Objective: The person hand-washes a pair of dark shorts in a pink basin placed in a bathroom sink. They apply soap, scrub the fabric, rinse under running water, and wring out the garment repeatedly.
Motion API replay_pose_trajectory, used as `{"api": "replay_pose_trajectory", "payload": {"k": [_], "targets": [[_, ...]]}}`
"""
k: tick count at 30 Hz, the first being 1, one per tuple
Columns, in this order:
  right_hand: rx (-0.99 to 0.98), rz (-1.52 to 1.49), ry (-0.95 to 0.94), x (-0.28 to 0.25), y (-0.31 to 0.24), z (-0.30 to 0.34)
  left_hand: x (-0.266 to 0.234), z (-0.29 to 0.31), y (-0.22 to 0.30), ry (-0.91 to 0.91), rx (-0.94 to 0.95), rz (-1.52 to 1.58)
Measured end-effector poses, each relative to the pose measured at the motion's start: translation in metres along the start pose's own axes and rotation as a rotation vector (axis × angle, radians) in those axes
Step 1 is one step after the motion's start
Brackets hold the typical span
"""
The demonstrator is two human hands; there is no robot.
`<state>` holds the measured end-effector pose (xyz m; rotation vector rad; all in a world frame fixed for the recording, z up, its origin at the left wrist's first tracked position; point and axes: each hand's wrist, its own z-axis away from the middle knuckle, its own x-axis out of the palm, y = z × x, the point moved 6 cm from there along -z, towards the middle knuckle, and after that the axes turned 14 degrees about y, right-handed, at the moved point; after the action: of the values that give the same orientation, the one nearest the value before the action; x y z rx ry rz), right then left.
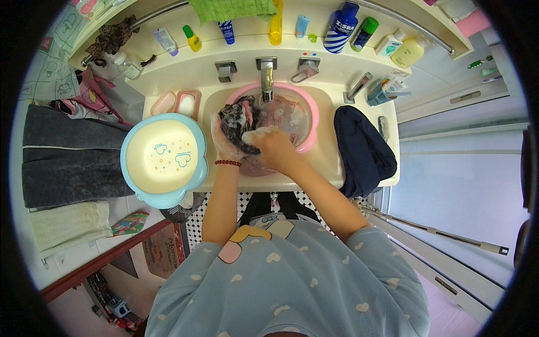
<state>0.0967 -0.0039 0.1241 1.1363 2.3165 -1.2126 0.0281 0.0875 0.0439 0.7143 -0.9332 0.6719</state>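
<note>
A dark, sudsy cloth [234, 121] is bunched up over the left side of a pink basin [314, 115], which sits in the sink under the faucet [267, 78]. My left hand [222, 141], coated in foam, grips the cloth from its left and near side. On the cloth's right side, my right hand [272, 147] is closed, its foamy fingers pressed against the fabric; whether they pinch some of it is partly hidden. Cloudy water and pinkish fabric [283, 112] fill the basin. More wet pinkish cloth [258, 167] lies below my hands.
On the left counter edge stands a blue-rimmed basin [128, 163], with a soap dish [188, 104] behind it. Folded navy cloth [359, 146] lies at right, near a cup of tubes [382, 92]. Bottles, including a blue striped one [341, 31], line the shelf.
</note>
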Motion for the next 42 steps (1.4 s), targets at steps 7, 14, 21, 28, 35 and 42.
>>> {"api": "replay_pose_trajectory", "payload": {"k": [7, 14, 21, 28, 35, 42], "targets": [[0.013, 0.055, -0.089, 0.025, -0.013, 0.003, -0.044, 0.002, -0.018, 0.148, -0.042, -0.095], [0.372, 0.280, -0.130, 0.036, 0.030, -0.006, -0.019, 0.012, -0.004, -0.058, 0.549, -0.841], [0.688, 0.338, -0.159, 0.029, 0.105, 0.019, 0.010, 0.037, -0.012, 0.141, 0.041, 0.025], [0.370, -0.083, -0.199, 0.018, 0.052, 0.008, -0.003, 0.043, -0.037, 0.063, 0.020, -0.202], [-0.053, 0.248, -0.333, 0.016, 0.013, 0.008, -0.003, 0.021, -0.037, 0.119, -0.180, -0.113], [-0.143, 0.186, -0.461, 0.008, 0.000, 0.014, -0.038, 0.001, -0.040, 0.001, -0.206, -0.137]]}}
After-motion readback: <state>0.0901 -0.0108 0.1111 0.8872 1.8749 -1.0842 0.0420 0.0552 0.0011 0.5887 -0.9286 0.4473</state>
